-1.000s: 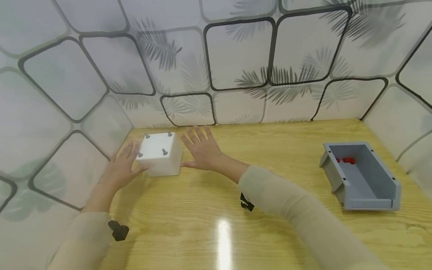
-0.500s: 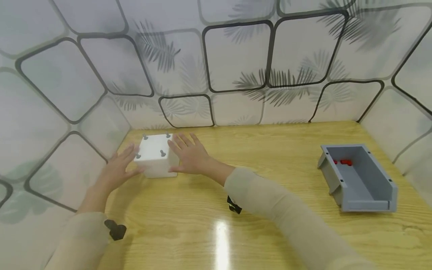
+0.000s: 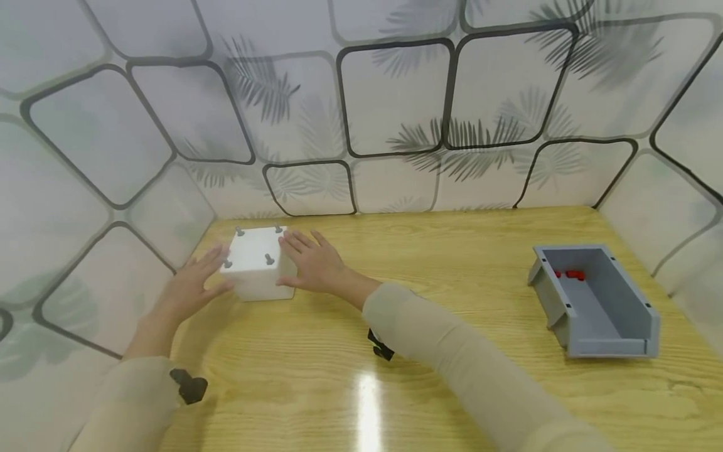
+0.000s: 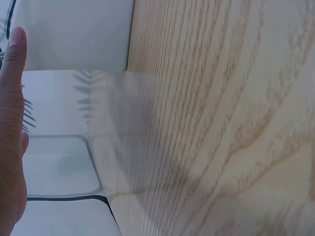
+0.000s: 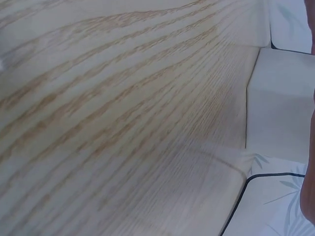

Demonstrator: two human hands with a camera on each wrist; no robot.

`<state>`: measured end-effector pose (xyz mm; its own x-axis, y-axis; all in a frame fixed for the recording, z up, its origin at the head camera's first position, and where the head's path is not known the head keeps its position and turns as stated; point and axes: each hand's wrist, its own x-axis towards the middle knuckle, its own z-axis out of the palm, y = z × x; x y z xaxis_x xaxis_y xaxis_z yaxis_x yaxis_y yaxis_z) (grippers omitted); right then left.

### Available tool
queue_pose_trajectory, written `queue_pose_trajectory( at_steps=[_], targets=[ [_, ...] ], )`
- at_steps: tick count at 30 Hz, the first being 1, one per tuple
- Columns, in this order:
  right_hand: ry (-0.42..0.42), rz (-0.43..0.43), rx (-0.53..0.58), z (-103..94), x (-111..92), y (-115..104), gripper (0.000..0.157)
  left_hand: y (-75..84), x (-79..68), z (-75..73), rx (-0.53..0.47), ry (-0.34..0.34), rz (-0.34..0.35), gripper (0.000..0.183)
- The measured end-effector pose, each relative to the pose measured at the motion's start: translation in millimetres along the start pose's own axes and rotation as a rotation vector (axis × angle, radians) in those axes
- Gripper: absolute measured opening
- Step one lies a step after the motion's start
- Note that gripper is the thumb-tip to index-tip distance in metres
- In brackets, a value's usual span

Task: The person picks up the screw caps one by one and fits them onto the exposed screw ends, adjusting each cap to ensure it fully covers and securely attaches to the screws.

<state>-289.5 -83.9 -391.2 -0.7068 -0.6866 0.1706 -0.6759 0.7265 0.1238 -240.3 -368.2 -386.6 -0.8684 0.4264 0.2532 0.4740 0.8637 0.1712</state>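
A white box sits on the wooden table at the far left, with several grey screws standing up from its top. My left hand is at its left side, fingers extended and thumb toward the front. On the opposite side is my right hand, whose straight fingers overlap the box's right top edge; whether either hand touches it I cannot tell. The left wrist view shows the box's side beyond the thumb. In the right wrist view, the box wall appears beside the edge of that hand.
A grey open-front bin stands on the right of the table, with small red pieces inside toward its back. Patterned walls enclose the table at the back, left and right.
My right hand has moved left from beside the box to its right edge. The left hand stays at the left side. The head view has shifted slightly.
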Motion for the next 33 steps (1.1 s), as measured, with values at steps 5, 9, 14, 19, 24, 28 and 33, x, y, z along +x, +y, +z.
queue_pose_trajectory(
  at_steps=[5, 9, 14, 19, 24, 28, 33],
  targets=[
    [0.071, -0.075, 0.027, 0.0, 0.6, 0.5, 0.081, 1.0, 3.7, -0.5, -0.012, 0.012, -0.006, 0.075],
    [0.089, -0.13, 0.03, -4.5, 2.0, 0.5, 0.079, 2.6, 8.3, -3.0, -0.023, -0.022, -0.038, 0.077],
    [0.062, -0.17, 0.102, -7.9, 5.2, -0.6, 0.075, 8.7, 11.5, -6.6, -0.026, -0.069, -0.082, 0.077],
    [0.031, -0.175, 0.153, -9.3, 7.6, -1.1, 0.069, 11.6, 21.3, -8.2, -0.08, -0.109, -0.081, 0.077],
    [-0.011, -0.197, 0.228, -12.7, 11.2, -2.7, 0.068, 7.0, 26.1, -4.5, -0.115, -0.175, -0.086, 0.08],
    [-0.038, -0.219, 0.24, -12.7, 13.7, -4.1, 0.066, 4.6, 24.1, 0.3, -0.094, -0.159, -0.049, 0.077],
    [-0.063, -0.217, 0.22, -13.3, 16.0, -4.0, 0.064, 5.3, 22.0, 1.5, -0.112, -0.123, -0.031, 0.074]
  ],
)
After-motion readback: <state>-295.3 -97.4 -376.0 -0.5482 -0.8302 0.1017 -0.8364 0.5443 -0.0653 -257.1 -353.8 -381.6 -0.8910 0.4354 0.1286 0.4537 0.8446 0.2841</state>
